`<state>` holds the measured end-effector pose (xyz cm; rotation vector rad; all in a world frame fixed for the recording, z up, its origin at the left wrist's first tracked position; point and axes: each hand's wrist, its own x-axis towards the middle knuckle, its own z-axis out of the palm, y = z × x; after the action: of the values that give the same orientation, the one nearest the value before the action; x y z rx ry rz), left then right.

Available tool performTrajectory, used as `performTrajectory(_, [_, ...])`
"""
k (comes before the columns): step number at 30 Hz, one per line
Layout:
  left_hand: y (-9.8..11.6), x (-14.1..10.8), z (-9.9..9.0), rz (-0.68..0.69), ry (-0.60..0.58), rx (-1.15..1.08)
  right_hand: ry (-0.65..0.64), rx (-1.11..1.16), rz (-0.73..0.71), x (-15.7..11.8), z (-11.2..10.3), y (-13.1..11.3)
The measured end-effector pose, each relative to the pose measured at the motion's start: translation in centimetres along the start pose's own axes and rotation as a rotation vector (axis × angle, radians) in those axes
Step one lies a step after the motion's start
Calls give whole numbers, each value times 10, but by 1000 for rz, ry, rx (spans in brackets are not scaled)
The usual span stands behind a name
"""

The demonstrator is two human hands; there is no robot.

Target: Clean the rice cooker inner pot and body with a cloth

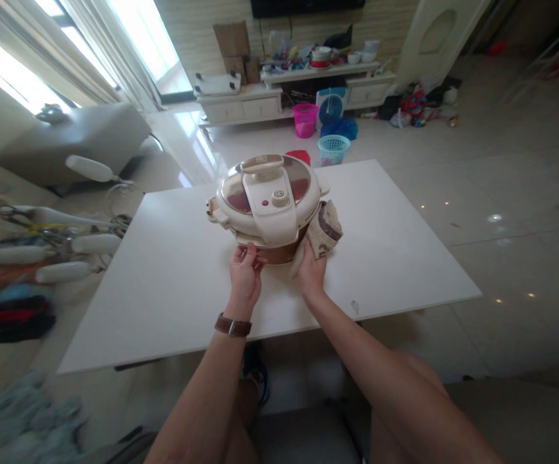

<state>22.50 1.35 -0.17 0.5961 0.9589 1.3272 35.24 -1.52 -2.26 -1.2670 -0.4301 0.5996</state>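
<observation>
A cream electric cooker (272,203) with a tinted see-through lid, a handle on top, a small knob and a brown lower body stands on the white table (173,258). My left hand (246,274) is at its front lower left, thumb and fingers closed at the projecting rim. In my right hand (312,265) is a folded beige and brown cloth (326,229), pressed against the cooker's right side. The fingers of that hand are partly hidden by the cloth. On my left wrist sits a brown watch strap (232,325).
White chairs (91,243) stand along the table's left side. Beyond the far edge are a pink basket (305,121), a light blue basket (333,149) and a cluttered low white cabinet (241,106). A grey ottoman (76,142) stands near the curtains.
</observation>
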Motion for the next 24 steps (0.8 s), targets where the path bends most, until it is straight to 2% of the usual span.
performTrajectory(4, [0,-1,0,-7,-7,-8,-116,-8,-92,-23,2,-11])
performTrajectory(6, [1,-1,0,-10,-12,-10,-155,-26,-140,-20,1,-14])
performTrajectory(9, [1,-2,1,-11,-11,-10,-128,-42,-153,-6,-1,-16])
performTrajectory(15, [1,-2,0,-16,-10,-5,-4,-7,-44,19,-1,-7])
performTrajectory(17, [0,-2,0,-17,-4,-3,58,-18,61,25,-2,1])
performTrajectory(20, [0,-1,1,-24,8,-6,127,-37,293,30,-2,8])
performTrajectory(21, [0,-2,1,-26,11,-8,135,-39,325,30,-2,7])
performTrajectory(22, [0,-2,2,-28,13,-9,136,-36,313,29,-2,5])
performTrajectory(24, [0,-2,2,-33,13,-9,109,-26,185,24,-1,-2])
